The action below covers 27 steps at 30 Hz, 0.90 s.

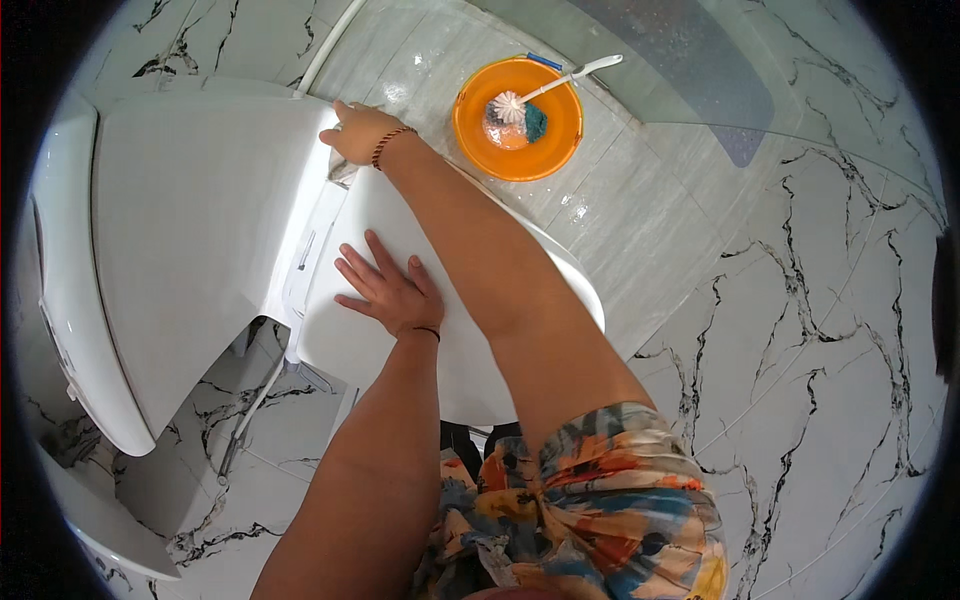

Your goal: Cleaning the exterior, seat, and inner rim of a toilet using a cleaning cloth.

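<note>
My left hand (390, 290) lies palm down with fingers spread on the closed white toilet lid (470, 370). My right hand (360, 130) reaches across to the far end of the white cistern (190, 180), its fingers bent at the corner; what they grip, if anything, is hidden. Just below that hand, a small pale patch or object (340, 175) shows in the gap between cistern and lid, too unclear to name.
An orange bucket (470, 120) on the grey wet floor (650, 220) holds a white-handled brush (590, 70), a sponge and a teal cloth. Glass panels (800, 90) stand at upper right, marble-patterned surfaces (820, 420) surround me, and a white curved fixture edge (110, 530) is at lower left.
</note>
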Tool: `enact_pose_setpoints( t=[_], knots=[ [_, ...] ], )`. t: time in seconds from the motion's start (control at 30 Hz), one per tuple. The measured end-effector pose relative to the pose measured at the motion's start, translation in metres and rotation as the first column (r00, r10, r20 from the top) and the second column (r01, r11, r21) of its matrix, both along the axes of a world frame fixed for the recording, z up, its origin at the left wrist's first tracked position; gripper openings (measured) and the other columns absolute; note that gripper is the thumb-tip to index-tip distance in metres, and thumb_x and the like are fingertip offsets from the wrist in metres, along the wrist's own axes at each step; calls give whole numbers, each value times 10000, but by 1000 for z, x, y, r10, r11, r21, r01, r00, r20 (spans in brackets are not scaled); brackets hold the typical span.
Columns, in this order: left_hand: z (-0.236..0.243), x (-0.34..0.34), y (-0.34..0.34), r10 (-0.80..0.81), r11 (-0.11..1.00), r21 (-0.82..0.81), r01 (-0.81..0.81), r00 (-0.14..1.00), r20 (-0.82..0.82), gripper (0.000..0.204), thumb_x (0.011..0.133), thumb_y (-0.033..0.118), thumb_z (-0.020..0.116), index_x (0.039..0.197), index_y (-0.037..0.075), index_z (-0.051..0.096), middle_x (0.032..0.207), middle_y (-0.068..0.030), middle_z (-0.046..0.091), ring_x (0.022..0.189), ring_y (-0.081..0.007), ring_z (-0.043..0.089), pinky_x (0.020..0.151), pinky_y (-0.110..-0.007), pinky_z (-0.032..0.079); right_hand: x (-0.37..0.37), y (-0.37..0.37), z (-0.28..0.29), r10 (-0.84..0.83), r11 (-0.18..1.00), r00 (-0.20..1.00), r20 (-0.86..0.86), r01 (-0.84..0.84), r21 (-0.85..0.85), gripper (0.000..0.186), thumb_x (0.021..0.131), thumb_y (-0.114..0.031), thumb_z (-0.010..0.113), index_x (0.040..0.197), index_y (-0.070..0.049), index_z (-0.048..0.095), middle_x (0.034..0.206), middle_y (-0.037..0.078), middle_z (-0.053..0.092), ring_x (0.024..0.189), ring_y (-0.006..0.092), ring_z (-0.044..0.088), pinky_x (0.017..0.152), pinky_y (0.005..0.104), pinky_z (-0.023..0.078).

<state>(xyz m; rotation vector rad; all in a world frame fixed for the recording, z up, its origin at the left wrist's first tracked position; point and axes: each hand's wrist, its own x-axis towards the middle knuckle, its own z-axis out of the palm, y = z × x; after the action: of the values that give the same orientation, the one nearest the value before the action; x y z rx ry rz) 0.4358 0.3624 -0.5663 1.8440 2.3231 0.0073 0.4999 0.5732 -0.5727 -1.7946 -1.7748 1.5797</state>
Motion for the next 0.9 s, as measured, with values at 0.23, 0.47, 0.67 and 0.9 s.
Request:
enact_pose_setpoints(
  t=[0.23,0.47,0.67,0.9],
  knots=[
    [3,-2,-1,18,1000,-19,-17,1000,22,632,897,378,383,1451,169,162,1499,-192,50,1380,-390,23,1013,-654,-24,60,-43,-17,-67,996,936,-346,40,-84,448,875,-129,389,1316,-100,465,1265,139,527,1082,224,529,930,274,396],
    [6,-7,-2,6,1000,-17,-6,1000,17,645,889,370,386,1455,164,157,1497,-187,71,1377,-389,47,1011,-653,-25,146,-181,19,-293,954,901,-321,298,-34,473,831,-32,476,1303,-59,457,1274,200,493,1171,321,473,997,324,357],
    [9,-3,2,14,999,-42,-12,999,48,651,887,373,385,1457,160,153,1501,-186,54,1381,-387,17,1012,-650,-42,127,-285,45,-141,905,871,471,-80,419,506,803,-199,604,1293,-140,495,1350,176,419,1147,415,435,991,564,291],
    [1,3,-2,25,999,-42,-22,998,54,646,889,398,391,1452,180,164,1498,-193,61,1379,-395,11,1005,-662,-56,48,-171,29,-161,737,961,225,-34,675,511,785,-205,620,1276,-145,494,1342,104,426,1213,381,369,1002,585,256]
  ],
)
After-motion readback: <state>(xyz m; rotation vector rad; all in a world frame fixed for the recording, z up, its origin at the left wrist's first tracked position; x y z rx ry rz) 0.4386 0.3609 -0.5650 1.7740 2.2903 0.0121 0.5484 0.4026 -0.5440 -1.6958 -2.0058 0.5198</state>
